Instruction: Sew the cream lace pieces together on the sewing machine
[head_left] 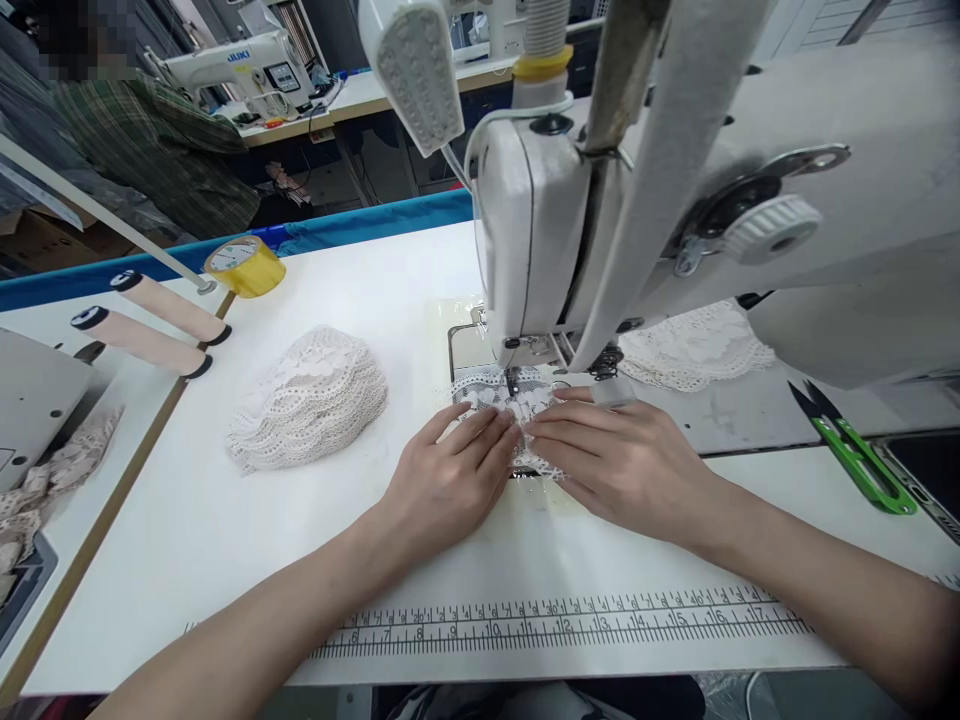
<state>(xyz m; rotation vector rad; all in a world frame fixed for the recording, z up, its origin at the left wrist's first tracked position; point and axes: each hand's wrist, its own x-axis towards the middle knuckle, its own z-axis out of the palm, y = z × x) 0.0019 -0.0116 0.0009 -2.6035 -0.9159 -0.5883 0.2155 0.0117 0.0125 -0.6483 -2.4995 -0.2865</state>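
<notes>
Centre of frame: left hand [454, 475] and right hand [630, 465], fingers extended, rest on opposite sides of a white lace piece [537, 400]; any pinch cannot be discerned. The lace, equally near both, extends up-frame beneath the presser foot [511, 382], long axis obscured.

Reaching in from the lower left with a bare left forearm [292, 605], and from the lower right with a bare right forearm [810, 552]. Holding the left hand [450, 485] palm down just below the frame's centre, with gently bent fingers [469, 434] pointing up and to the right. Holding the right hand [645, 470] palm down beside it, with fingers together and pointing left. Nearly meeting at the fingertips [507, 418] near mid-frame.
</notes>
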